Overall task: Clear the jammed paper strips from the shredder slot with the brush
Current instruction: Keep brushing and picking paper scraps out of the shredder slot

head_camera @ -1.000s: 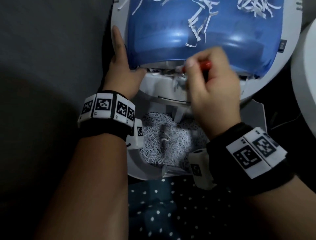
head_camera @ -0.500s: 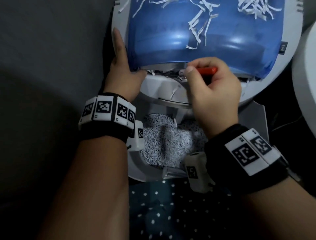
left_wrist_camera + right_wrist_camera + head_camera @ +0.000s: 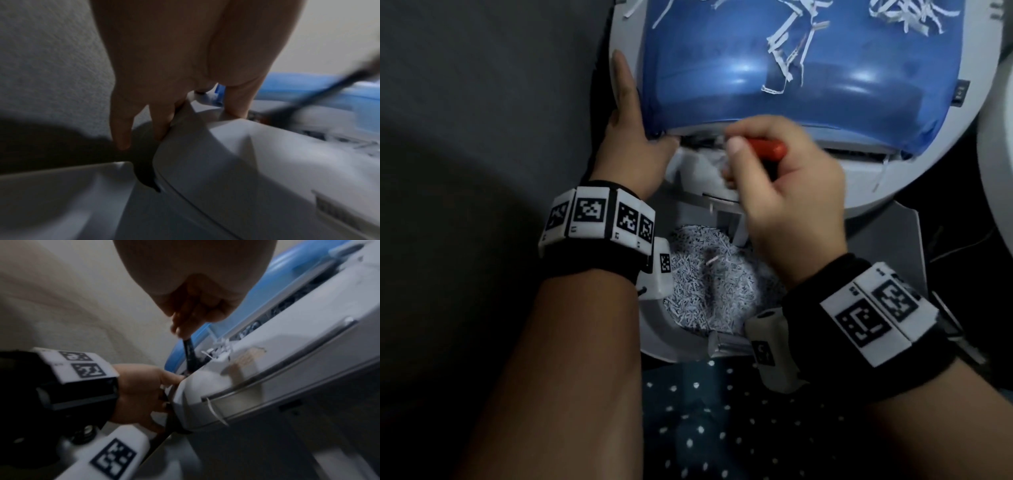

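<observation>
The shredder (image 3: 866, 192) has a white body and a blue cover (image 3: 709, 85), with its slot (image 3: 859, 150) along the cover's near edge. My right hand (image 3: 736, 161) grips a red-handled brush (image 3: 765, 148) over the slot's left end. In the right wrist view the brush's dark shaft (image 3: 190, 353) dips into the slot beside white jammed strips (image 3: 219, 350). My left hand (image 3: 635, 137) holds the shredder's left corner, thumb on the front and fingers (image 3: 160, 123) down its side. The brush tip is hidden in the head view.
Loose paper strips (image 3: 787, 51) lie on the blue cover. Below the slot an open white bin (image 3: 654, 329) holds a heap of shredded paper (image 3: 709, 284). One strip (image 3: 214, 412) hangs from the lower front panel. A dotted dark cloth (image 3: 722, 428) lies nearest me.
My right hand has moved the brush a little to the left along the slot and is blurred with motion. The left hand has kept its hold.
</observation>
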Tool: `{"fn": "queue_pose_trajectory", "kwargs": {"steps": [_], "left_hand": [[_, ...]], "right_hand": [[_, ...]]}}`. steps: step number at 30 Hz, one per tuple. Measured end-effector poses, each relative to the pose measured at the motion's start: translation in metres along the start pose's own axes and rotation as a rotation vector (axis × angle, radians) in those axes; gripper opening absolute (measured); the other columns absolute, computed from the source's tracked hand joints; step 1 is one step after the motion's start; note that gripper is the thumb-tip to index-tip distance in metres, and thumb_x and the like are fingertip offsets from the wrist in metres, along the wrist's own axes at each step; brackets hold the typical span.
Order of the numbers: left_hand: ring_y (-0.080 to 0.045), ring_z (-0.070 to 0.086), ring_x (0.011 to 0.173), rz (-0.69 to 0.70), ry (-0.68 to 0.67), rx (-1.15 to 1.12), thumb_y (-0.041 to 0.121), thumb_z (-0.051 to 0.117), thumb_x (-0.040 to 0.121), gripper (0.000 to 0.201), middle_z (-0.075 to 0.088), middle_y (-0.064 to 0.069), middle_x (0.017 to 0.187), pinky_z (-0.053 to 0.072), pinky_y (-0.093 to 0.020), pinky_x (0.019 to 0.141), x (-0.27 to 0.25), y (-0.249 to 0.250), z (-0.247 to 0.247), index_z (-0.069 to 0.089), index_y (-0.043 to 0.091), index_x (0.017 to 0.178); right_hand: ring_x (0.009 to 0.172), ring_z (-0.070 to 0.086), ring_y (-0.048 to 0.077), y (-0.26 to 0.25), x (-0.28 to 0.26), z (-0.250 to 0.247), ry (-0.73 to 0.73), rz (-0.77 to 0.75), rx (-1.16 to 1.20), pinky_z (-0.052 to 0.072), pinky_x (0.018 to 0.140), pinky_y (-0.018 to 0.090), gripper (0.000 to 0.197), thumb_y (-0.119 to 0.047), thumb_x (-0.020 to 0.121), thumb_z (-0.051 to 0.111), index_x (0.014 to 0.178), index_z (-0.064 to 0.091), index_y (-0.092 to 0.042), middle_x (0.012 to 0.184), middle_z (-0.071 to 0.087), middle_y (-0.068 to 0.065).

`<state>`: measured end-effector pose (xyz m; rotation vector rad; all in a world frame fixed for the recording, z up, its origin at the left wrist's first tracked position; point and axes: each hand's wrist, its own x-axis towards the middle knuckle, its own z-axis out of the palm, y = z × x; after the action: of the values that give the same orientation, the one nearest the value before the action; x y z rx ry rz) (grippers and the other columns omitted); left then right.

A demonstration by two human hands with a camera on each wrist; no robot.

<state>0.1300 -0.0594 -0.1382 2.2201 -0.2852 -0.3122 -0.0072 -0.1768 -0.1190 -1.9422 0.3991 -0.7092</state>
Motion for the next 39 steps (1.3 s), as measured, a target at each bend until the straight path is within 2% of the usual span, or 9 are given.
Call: {"fn": "queue_pose_trajectory", "kwargs": {"steps": [3, 8, 12, 20, 24, 28, 32, 36, 39], "left_hand": [[-0.018, 0.042, 0.138, -0.003, -0.014, 0.015, 0.02, 0.059, 0.091, 0.103, 0.029, -0.003, 0.161, 0.035, -0.043, 0.115, 0.0, 0.0, 0.0, -0.022, 0.037, 0.152], [-0.019, 0.044, 0.136, -0.007, 0.008, 0.037, 0.019, 0.057, 0.094, 0.1, 0.031, -0.003, 0.159, 0.034, -0.034, 0.112, -0.001, 0.003, 0.0, -0.022, 0.036, 0.153], [-0.021, 0.045, 0.134, -0.008, 0.031, 0.056, 0.019, 0.056, 0.094, 0.099, 0.032, -0.004, 0.159, 0.034, -0.029, 0.106, 0.0, 0.003, 0.001, -0.022, 0.035, 0.153], [-0.021, 0.039, 0.139, -0.014, 0.038, 0.049, 0.017, 0.055, 0.096, 0.098, 0.027, -0.003, 0.161, 0.028, -0.026, 0.107, 0.001, 0.003, 0.001, -0.022, 0.034, 0.153], [-0.021, 0.038, 0.141, -0.009, 0.035, 0.046, 0.016, 0.055, 0.096, 0.098, 0.027, -0.003, 0.162, 0.027, -0.028, 0.112, -0.001, 0.006, 0.003, -0.022, 0.032, 0.153], [-0.02, 0.038, 0.141, -0.002, 0.054, 0.041, 0.016, 0.057, 0.096, 0.098, 0.025, -0.005, 0.162, 0.024, -0.021, 0.106, -0.001, 0.005, 0.004, -0.021, 0.028, 0.154], [-0.015, 0.031, 0.144, 0.015, 0.051, 0.02, 0.014, 0.059, 0.096, 0.1, 0.019, -0.005, 0.164, 0.02, -0.018, 0.107, -0.001, 0.005, 0.006, -0.021, 0.023, 0.155], [-0.014, 0.031, 0.143, 0.019, 0.048, 0.012, 0.012, 0.059, 0.096, 0.1, 0.019, -0.003, 0.164, 0.021, -0.019, 0.11, 0.0, 0.005, 0.006, -0.021, 0.022, 0.155], [-0.014, 0.032, 0.143, 0.024, 0.042, 0.014, 0.011, 0.057, 0.096, 0.099, 0.021, -0.002, 0.163, 0.022, -0.019, 0.109, 0.001, 0.005, 0.006, -0.021, 0.022, 0.155]], "right_hand": [[0.089, 0.072, 0.024, 0.01, 0.0, 0.005, -0.109, 0.067, -0.051, 0.057, 0.086, 0.048, 0.024, -0.028, 0.092, 0.057, 0.109, 0.072, -0.02, 0.093, 0.076, 0.0], [0.074, 0.068, 0.017, 0.008, 0.008, -0.012, 0.113, 0.035, -0.044, 0.055, 0.074, 0.043, 0.009, -0.024, 0.088, 0.058, 0.088, 0.063, -0.031, 0.07, 0.065, -0.012], [0.081, 0.072, 0.019, 0.014, 0.002, -0.005, -0.07, 0.092, -0.009, 0.058, 0.081, 0.049, 0.011, -0.03, 0.089, 0.058, 0.094, 0.066, -0.037, 0.078, 0.073, -0.007], [0.06, 0.062, 0.021, 0.012, 0.012, -0.064, 0.327, 0.053, -0.074, 0.052, 0.064, 0.041, 0.015, -0.028, 0.084, 0.057, 0.069, 0.055, -0.031, 0.059, 0.057, -0.009], [0.064, 0.056, 0.016, 0.02, 0.009, -0.092, 0.413, 0.051, -0.202, 0.046, 0.067, 0.033, 0.015, -0.02, 0.086, 0.054, 0.076, 0.06, -0.01, 0.063, 0.054, -0.005], [0.067, 0.051, 0.01, 0.024, 0.006, -0.102, 0.429, 0.079, -0.268, 0.037, 0.064, 0.023, 0.009, -0.021, 0.089, 0.051, 0.081, 0.055, -0.019, 0.066, 0.051, -0.009], [0.086, 0.065, 0.028, 0.033, -0.001, -0.088, 0.308, 0.169, -0.38, 0.045, 0.077, 0.036, 0.023, -0.032, 0.092, 0.051, 0.097, 0.067, -0.016, 0.084, 0.07, 0.002], [0.091, 0.071, 0.027, 0.036, -0.007, -0.061, 0.134, 0.234, -0.214, 0.055, 0.087, 0.043, 0.028, -0.036, 0.09, 0.051, 0.106, 0.069, -0.022, 0.092, 0.076, 0.004], [0.091, 0.07, 0.025, 0.038, -0.001, -0.062, 0.238, 0.282, -0.195, 0.054, 0.087, 0.043, 0.03, -0.036, 0.089, 0.049, 0.107, 0.068, -0.021, 0.093, 0.075, 0.004]]}}
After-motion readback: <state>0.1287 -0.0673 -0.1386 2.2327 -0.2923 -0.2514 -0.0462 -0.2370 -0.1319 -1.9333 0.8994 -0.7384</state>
